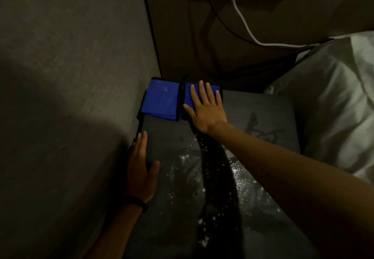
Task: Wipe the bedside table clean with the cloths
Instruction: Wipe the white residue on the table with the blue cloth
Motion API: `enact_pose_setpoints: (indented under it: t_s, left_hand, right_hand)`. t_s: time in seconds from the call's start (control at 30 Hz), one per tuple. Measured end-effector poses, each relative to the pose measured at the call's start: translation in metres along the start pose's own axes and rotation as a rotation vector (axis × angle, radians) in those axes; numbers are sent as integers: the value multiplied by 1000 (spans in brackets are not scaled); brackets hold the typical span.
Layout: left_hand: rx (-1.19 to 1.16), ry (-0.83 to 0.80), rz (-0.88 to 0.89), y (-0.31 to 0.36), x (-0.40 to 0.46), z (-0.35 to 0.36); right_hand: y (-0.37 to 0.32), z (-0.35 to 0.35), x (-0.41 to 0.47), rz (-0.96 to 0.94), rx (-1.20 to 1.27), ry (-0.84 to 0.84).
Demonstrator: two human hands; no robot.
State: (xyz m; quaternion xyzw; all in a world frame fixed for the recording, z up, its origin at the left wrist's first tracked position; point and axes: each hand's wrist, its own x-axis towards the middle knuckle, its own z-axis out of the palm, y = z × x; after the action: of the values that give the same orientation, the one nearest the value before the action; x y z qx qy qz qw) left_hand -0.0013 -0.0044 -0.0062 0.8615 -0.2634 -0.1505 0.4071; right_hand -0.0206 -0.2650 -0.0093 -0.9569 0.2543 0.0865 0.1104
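The dark bedside table (263,117) fills the lower middle of the head view, with white specks and smears scattered over its near half. Two folded blue cloths lie side by side at its far left corner. My right hand (206,109) rests flat on the right cloth (191,94), fingers spread, covering most of it. The left cloth (162,101) lies uncovered against the wall. My left hand (141,169) lies flat and open on the table's left edge, apart from both cloths, with a dark band on its wrist.
A grey wall (70,96) runs along the table's left side. White bedding and a pillow (340,101) press against the right side. A white cable (244,24) and a black cable (220,20) hang down the back wall behind the table.
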Motion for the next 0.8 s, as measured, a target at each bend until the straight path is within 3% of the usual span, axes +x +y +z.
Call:
enact_pose_setpoints:
  t_s: [0.37, 0.8]
  left_hand:
    - [-10, -13, -75, 4, -2, 0]
    - [0, -20, -108, 3, -2, 0]
  right_hand:
    - [32, -5, -4, -129, -48, -29]
    - [46, -10, -9, -113, -37, -42]
